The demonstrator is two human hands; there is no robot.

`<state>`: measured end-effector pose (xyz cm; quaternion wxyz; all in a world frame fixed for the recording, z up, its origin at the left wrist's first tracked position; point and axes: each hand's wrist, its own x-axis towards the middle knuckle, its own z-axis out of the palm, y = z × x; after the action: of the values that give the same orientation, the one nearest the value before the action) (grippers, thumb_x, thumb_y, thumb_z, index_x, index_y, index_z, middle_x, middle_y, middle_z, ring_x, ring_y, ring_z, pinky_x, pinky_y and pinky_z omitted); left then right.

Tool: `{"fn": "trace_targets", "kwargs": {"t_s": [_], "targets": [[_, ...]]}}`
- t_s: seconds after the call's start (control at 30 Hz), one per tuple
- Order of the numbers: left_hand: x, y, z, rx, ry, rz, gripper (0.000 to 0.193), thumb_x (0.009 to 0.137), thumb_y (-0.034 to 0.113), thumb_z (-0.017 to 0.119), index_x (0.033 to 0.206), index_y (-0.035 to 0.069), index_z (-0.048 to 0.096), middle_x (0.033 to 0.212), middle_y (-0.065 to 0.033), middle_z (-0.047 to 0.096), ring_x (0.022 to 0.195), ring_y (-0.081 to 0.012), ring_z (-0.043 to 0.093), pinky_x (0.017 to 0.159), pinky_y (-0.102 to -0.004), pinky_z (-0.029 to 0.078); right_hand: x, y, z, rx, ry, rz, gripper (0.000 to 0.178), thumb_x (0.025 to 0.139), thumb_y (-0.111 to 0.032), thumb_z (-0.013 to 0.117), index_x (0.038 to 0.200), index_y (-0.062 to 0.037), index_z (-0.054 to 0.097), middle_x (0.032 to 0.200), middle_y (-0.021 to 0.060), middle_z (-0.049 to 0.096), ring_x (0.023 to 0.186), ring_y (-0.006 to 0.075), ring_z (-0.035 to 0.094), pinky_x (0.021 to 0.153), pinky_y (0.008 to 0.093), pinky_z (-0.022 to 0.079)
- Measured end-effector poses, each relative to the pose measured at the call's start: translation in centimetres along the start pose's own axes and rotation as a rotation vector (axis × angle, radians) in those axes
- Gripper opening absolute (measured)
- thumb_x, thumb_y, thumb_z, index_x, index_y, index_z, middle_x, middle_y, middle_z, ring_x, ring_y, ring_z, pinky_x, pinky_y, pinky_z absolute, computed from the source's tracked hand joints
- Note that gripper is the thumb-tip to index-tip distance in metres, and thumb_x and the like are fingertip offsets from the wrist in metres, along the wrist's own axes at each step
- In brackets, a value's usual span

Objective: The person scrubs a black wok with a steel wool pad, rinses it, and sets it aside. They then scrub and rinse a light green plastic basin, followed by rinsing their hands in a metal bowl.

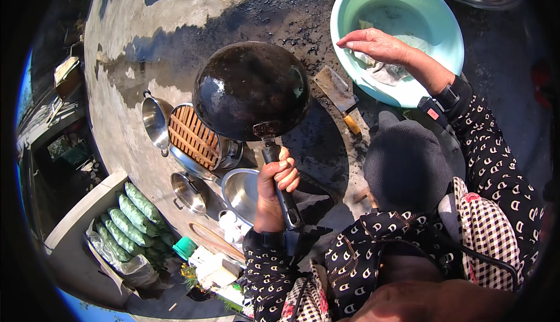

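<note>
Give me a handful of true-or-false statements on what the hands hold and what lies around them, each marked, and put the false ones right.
1. The left hand grips the handle of the black wok. True.
2. The right hand is closed around the cleaver. False: the right hand is over the pale green basin with nothing visible in it; the cleaver lies on the ground.
3. In the picture, the cleaver lies between the wok and the basin. True.
4. The slatted wooden rack is inside the basin. False: the slatted wooden rack is below and to the left of the wok in the picture.
</note>
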<state>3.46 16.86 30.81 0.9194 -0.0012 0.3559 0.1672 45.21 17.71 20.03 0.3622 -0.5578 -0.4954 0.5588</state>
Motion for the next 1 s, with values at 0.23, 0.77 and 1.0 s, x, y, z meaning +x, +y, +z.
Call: {"fn": "trace_targets", "kwargs": {"t_s": [0.23, 0.77, 1.0], "targets": [[-2.1, -0.1, 0.9, -0.024, -0.086, 0.086, 0.010, 0.091, 0.003, 0.052, 0.097, 0.008, 0.046, 0.058, 0.0026, 0.041, 0.042, -0.0102, 0.042, 0.044, -0.0299, 0.043, -2.1, -1.0, 0.4, 0.023, 0.034, 0.025, 0.033, 0.101, -0.026, 0.059, 0.123, -0.0042, 0.070, 0.112, 0.0068, 0.072, 0.105, 0.0138, 0.064, 0.097, 0.0293, 0.048], [-5.7, 0.8, -1.5, 0.075, -0.292, 0.252, 0.005, 0.093, 0.006, 0.051, 0.095, 0.009, 0.048, 0.059, 0.0047, 0.039, 0.043, -0.0080, 0.040, 0.044, -0.0269, 0.041, -2.1, -21.1, 8.8, -0.577, 0.006, -0.357, 0.035, 0.102, -0.032, 0.059, 0.120, -0.0044, 0.071, 0.103, 0.0120, 0.074, 0.097, 0.0180, 0.070, 0.087, 0.0340, 0.056], [-6.3, 1.5, -3.9, 0.124, -0.391, 0.313, 0.003, 0.094, 0.007, 0.051, 0.095, 0.008, 0.049, 0.058, 0.0048, 0.037, 0.044, -0.0084, 0.040, 0.046, -0.0268, 0.040, -3.7, -23.8, 16.0, -0.442, -0.200, -0.477, 0.035, 0.101, -0.035, 0.059, 0.099, -0.0034, 0.074, 0.083, 0.0077, 0.073, 0.081, 0.0165, 0.070, 0.075, 0.0328, 0.055]]}}
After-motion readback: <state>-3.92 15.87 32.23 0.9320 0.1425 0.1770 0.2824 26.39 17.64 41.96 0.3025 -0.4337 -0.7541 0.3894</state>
